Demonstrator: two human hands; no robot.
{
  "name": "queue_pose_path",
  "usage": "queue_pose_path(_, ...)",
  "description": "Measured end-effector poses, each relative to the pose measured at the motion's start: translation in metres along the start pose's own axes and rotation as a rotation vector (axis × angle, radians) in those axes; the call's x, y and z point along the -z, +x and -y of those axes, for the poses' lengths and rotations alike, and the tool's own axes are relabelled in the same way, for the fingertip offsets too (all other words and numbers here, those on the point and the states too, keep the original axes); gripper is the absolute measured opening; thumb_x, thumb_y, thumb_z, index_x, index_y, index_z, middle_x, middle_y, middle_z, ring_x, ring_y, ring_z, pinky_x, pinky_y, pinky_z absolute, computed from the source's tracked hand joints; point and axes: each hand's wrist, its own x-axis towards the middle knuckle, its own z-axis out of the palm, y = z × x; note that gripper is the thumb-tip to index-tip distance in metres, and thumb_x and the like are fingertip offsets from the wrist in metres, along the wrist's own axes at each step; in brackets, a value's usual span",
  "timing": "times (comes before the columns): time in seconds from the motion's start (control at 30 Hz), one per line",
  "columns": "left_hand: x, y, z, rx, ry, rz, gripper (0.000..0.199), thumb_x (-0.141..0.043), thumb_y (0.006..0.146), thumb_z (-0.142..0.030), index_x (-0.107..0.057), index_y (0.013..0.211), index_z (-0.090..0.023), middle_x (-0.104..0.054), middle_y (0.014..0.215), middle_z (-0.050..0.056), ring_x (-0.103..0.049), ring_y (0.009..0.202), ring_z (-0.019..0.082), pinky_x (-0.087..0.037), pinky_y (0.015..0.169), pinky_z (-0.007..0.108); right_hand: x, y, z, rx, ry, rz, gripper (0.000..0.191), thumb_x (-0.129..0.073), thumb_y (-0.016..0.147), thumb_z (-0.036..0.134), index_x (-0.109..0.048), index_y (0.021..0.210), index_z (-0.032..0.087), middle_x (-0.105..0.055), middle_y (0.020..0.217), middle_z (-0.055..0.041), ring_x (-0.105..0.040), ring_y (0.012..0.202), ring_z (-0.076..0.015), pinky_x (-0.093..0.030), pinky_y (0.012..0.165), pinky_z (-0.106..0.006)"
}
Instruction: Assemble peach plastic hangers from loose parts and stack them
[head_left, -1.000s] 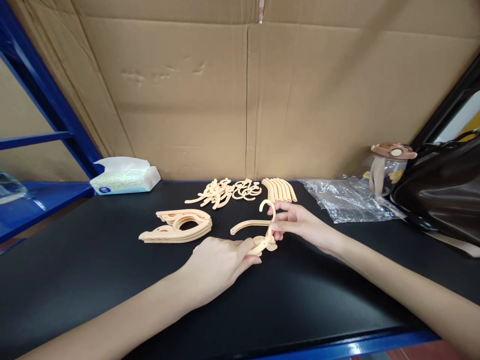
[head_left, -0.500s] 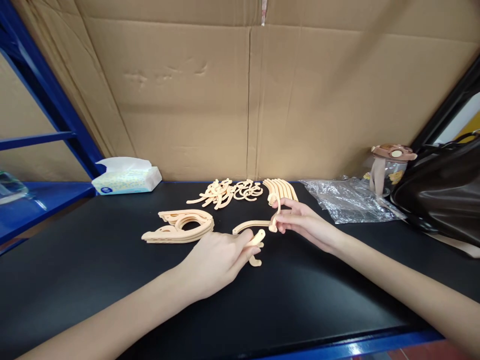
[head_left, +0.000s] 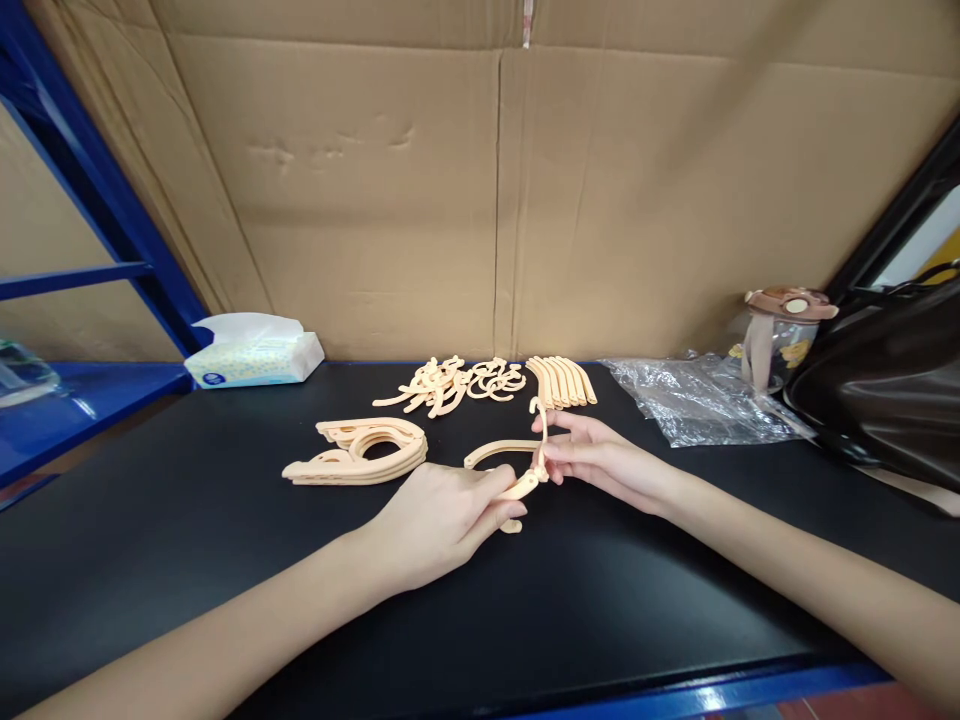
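Observation:
My left hand (head_left: 442, 515) is closed, with a cream plastic hanger arm (head_left: 523, 487) pinched between thumb and fingers. In my right hand (head_left: 600, 458) is a slim hanger hook (head_left: 543, 430), held upright with its curl at the top. The hook's lower end meets the tip of the arm; whether the two are joined I cannot tell. On the table behind the hands lies another curved hanger arm (head_left: 499, 447). The end of a further cream piece (head_left: 511, 526) shows below my left fingertips, the rest of it hidden. Folded hangers (head_left: 352, 466) are stacked left of my left hand.
Toward the back are a pile of loose hanger parts (head_left: 442, 385), a heap of hooks (head_left: 499, 380) and a row of hanger arms (head_left: 562, 382). A tissue pack (head_left: 255, 352) sits back left. At right are clear plastic wrap (head_left: 697, 400), a bottle (head_left: 791, 325) and a dark bag (head_left: 892, 390).
The hook in my right hand has come down and slightly left, its lower end now against the arm's tip. The arm in my left hand has tilted and reaches toward the hook.

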Motion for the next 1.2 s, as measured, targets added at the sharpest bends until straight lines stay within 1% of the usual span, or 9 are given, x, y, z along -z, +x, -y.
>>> queue_pose_path(0.1,-0.002,0.000,-0.001,0.006,0.041,-0.015,0.025,-0.033,0.097,-0.033,-0.045,0.080,-0.019,-0.061,0.066,-0.003,-0.058,0.055,0.013,-0.029,0.049,0.022,-0.002,-0.001,0.001,-0.016,-0.047,-0.014,0.030,-0.067,0.079,0.030,-0.049,0.100,0.019,-0.063,0.075,-0.0003,-0.052,0.063,-0.0089,-0.042,0.067,-0.025)
queue_pose_path(0.33,-0.006,-0.001,-0.004,0.029,0.210,-0.031,0.026,-0.032,0.097,-0.034,-0.047,0.083,-0.018,-0.064,0.065,-0.001,-0.061,0.055,0.014,-0.028,0.047,0.022,-0.003,-0.001,0.001,0.034,-0.180,-0.103,0.029,-0.068,0.076,0.031,-0.050,0.095,0.019,-0.065,0.073,-0.0004,-0.051,0.060,-0.0095,-0.041,0.064,-0.026)
queue_pose_path(0.5,-0.009,-0.001,-0.004,0.067,0.238,-0.029,0.027,-0.031,0.097,-0.035,-0.048,0.083,-0.018,-0.065,0.066,0.000,-0.062,0.055,0.016,-0.028,0.045,0.023,-0.007,-0.002,0.004,0.074,-0.243,-0.166,0.031,-0.068,0.076,0.034,-0.049,0.095,0.019,-0.064,0.069,0.0007,-0.051,0.059,-0.0103,-0.042,0.064,-0.028)
queue_pose_path(0.7,-0.009,-0.001,-0.006,0.120,0.201,-0.014,0.029,-0.031,0.097,-0.034,-0.050,0.083,-0.017,-0.069,0.071,0.002,-0.065,0.060,0.017,-0.034,0.047,0.022,-0.016,-0.003,0.009,0.131,-0.309,-0.217,0.031,-0.067,0.076,0.036,-0.046,0.092,0.020,-0.065,0.070,-0.0002,-0.054,0.061,-0.0121,-0.044,0.065,-0.030)
queue_pose_path(0.87,-0.004,0.000,-0.009,0.167,0.179,0.028,0.033,-0.028,0.097,-0.035,-0.052,0.083,-0.017,-0.070,0.075,0.002,-0.064,0.058,0.018,-0.033,0.047,0.024,-0.017,-0.005,0.008,0.189,-0.357,-0.239,0.027,-0.065,0.077,0.032,-0.044,0.090,0.021,-0.066,0.072,0.0000,-0.059,0.067,-0.0134,-0.045,0.067,-0.030)
queue_pose_path(0.97,-0.001,0.000,-0.012,0.202,0.148,0.067,0.034,-0.027,0.097,-0.037,-0.051,0.082,-0.018,-0.069,0.072,0.003,-0.063,0.057,0.018,-0.033,0.048,0.024,-0.016,-0.006,0.007,0.193,-0.381,-0.224,0.028,-0.066,0.077,0.032,-0.043,0.089,0.022,-0.066,0.073,0.0008,-0.059,0.066,-0.0136,-0.046,0.066,-0.030)
queue_pose_path(1.03,0.002,0.000,-0.014,0.223,0.107,0.071,0.030,-0.031,0.095,-0.037,-0.051,0.083,-0.019,-0.066,0.068,0.001,-0.062,0.056,0.018,-0.031,0.047,0.023,-0.016,-0.006,0.006,0.174,-0.385,-0.203,0.029,-0.067,0.076,0.032,-0.043,0.089,0.022,-0.066,0.071,0.0015,-0.060,0.065,-0.0137,-0.047,0.067,-0.031)
queue_pose_path(1.1,0.005,0.000,-0.014,0.225,0.025,0.071,0.020,-0.036,0.092,-0.032,-0.051,0.086,-0.020,-0.063,0.065,-0.001,-0.059,0.054,0.016,-0.029,0.046,0.022,-0.017,-0.006,0.006,0.166,-0.381,-0.174,0.031,-0.069,0.075,0.033,-0.043,0.087,0.023,-0.066,0.070,0.0017,-0.061,0.065,-0.0141,-0.047,0.069,-0.031)
queue_pose_path(1.2,0.011,0.000,-0.013,0.216,-0.174,0.055,0.011,-0.039,0.089,-0.024,-0.050,0.091,-0.022,-0.059,0.067,-0.004,-0.055,0.055,0.013,-0.032,0.048,0.021,-0.018,-0.005,0.005,0.216,-0.384,-0.148,0.027,-0.065,0.079,0.036,-0.044,0.087,0.022,-0.067,0.073,0.0006,-0.063,0.069,-0.0153,-0.048,0.071,-0.032)
